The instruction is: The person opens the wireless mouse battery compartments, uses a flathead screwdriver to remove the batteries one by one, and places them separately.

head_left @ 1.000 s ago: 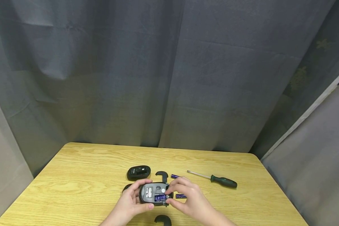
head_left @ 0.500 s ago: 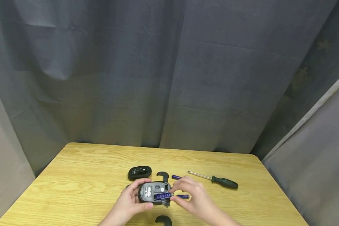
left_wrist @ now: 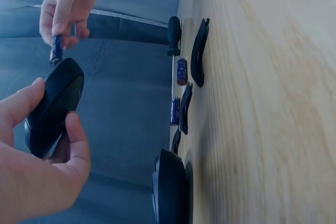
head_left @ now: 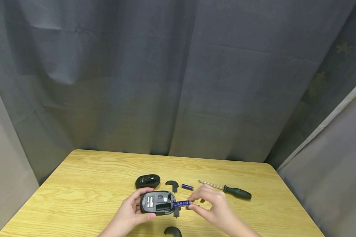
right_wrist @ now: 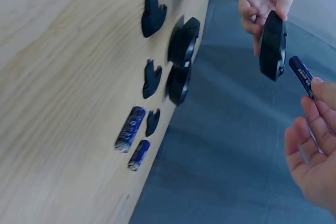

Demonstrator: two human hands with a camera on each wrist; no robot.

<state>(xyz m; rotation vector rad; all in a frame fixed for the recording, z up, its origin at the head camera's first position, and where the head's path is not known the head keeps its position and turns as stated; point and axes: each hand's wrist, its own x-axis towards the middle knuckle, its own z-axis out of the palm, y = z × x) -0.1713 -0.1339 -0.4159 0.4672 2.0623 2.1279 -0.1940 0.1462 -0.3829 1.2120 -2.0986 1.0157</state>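
Note:
My left hand (head_left: 127, 210) grips a black computer mouse (head_left: 151, 199) by its sides, underside up. The dark battery slot (head_left: 163, 207) in it is bare. A purple AAA-looking battery (head_left: 182, 203) is pinched between thumb and fingertips of my right hand (head_left: 214, 204), just off the mouse's right end. In the left wrist view the battery (left_wrist: 56, 51) sits just above the mouse (left_wrist: 55, 106), both up off the table. The right wrist view has the same battery (right_wrist: 303, 76) pointing toward the mouse (right_wrist: 272, 45).
Two more mice, one far (right_wrist: 179, 83) and one nearer (right_wrist: 184, 43), lie on the wooden table (head_left: 86, 197). Black battery covers (head_left: 172, 184) lie around the held mouse. One battery (head_left: 187, 187) is at the back, another (right_wrist: 130, 129) behind my right hand. A screwdriver (head_left: 236, 193) lies right.
The battery was inside the mouse's slot a second ago; my right hand has drawn it out to the right. The left hand with the mouse has shifted slightly left.

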